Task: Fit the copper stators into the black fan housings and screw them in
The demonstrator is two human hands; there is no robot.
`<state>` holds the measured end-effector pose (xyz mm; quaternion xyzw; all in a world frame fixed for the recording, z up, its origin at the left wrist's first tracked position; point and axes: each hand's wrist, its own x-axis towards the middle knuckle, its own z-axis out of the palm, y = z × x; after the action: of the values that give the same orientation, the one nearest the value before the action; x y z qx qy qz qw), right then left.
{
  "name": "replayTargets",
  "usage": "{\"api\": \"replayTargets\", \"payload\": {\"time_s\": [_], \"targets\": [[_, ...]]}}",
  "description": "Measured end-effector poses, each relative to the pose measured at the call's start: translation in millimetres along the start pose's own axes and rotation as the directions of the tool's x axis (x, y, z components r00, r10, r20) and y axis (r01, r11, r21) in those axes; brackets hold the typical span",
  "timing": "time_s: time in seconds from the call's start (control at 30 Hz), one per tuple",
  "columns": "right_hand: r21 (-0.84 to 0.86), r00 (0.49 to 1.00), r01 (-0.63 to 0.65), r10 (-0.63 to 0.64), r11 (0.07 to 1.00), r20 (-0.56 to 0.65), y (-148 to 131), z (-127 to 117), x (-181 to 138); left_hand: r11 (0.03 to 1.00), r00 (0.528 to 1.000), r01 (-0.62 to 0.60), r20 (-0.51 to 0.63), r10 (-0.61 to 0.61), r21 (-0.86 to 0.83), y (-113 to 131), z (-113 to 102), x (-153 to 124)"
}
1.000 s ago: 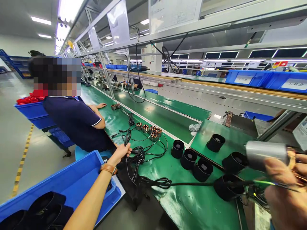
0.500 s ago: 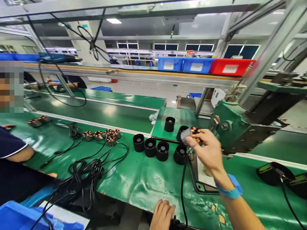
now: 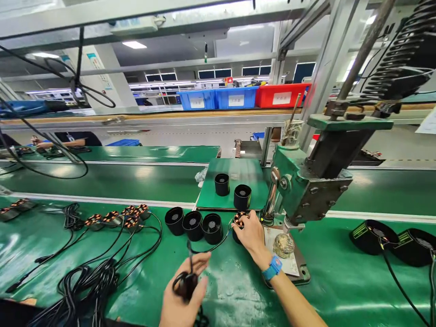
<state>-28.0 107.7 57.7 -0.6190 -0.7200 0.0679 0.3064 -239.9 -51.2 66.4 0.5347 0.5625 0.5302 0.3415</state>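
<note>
My right hand (image 3: 251,234) rests on a motor stator with copper windings (image 3: 240,220), pressing it into a black round housing at the foot of the green press (image 3: 299,190). A black cable runs from the stator back to my left hand (image 3: 182,297), which grips a coiled bundle of that black cable (image 3: 185,282) near the table's front edge. Three black round housings (image 3: 193,223) stand in a row just left of my right hand.
Two more black housings (image 3: 232,190) stand on a raised green pad (image 3: 238,175). Loose stators (image 3: 117,218) and tangled black cables (image 3: 88,277) lie at the left. Black straps (image 3: 391,238) lie at the right. Blue and red bins (image 3: 245,96) sit on the far shelf.
The view swung right from the seated co-worker to the press. My right hand brought the stator down to the housing by the press. My left hand came up onto the table holding the cable coil.
</note>
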Motion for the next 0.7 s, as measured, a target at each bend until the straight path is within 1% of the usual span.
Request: {"api": "replayTargets", "payload": {"time_s": [0.07, 0.13, 0.17, 0.23, 0.3, 0.37, 0.43, 0.5, 0.6, 0.67, 0.7], "targets": [[0.014, 1.0, 0.024, -0.023, 1.0, -0.013, 4.5, 2.5, -1.1, 0.999, 0.996, 0.02, 0.091, -0.016, -0.04, -1.2, 36.8, 24.3], [0.049, 0.995, 0.096, -0.096, 0.994, 0.008, 14.2, 3.7, -3.4, 0.999, 0.995, 0.026, 0.099, -0.021, -0.046, -11.0, 71.2, 39.9], [0.083, 0.989, 0.14, -0.144, 0.987, 0.043, 20.8, 4.0, -5.0, 0.999, 0.996, 0.02, 0.089, -0.016, -0.045, -16.9, 85.2, 44.2], [0.185, 0.955, 0.221, -0.251, 0.958, 0.156, 36.4, 4.2, -8.0, 0.998, 0.996, 0.012, 0.084, -0.008, -0.056, -26.5, 104.8, 47.0], [0.292, 0.892, 0.263, -0.347, 0.92, 0.291, 52.0, 4.4, -9.1, 0.995, 0.995, 0.021, 0.097, -0.012, -0.093, -29.6, 113.0, 44.3], [0.357, 0.818, 0.265, -0.405, 0.896, 0.41, 63.7, 4.1, -8.3, 0.988, 0.993, 0.045, 0.113, -0.029, -0.148, -26.6, 111.0, 37.5], [0.394, 0.762, 0.251, -0.432, 0.884, 0.483, 69.9, 1.7, -7.4, 0.978, 0.993, 0.073, 0.11, -0.052, -0.193, -21.0, 99.9, 25.7], [0.429, 0.737, 0.249, -0.457, 0.868, 0.498, 72.0, -4.3, -8.3, 0.967, 0.989, 0.125, 0.099, -0.105, -0.222, -16.7, 81.3, 7.4], [0.463, 0.709, 0.231, -0.474, 0.856, 0.522, 73.7, -18.4, -14.3, 0.932, 0.959, 0.279, 0.123, -0.257, -0.23, -15.6, 43.6, -28.1], [0.471, 0.697, 0.195, -0.459, 0.86, 0.55, 75.8, -27.1, -21.6, 0.923, 0.938, 0.339, 0.145, -0.316, -0.183, -16.5, 16.7, -50.6], [0.477, 0.705, 0.179, -0.45, 0.861, 0.548, 76.9, -30.3, -26.1, 0.93, 0.937, 0.339, 0.141, -0.321, -0.14, -16.7, 4.3, -60.1]]}}
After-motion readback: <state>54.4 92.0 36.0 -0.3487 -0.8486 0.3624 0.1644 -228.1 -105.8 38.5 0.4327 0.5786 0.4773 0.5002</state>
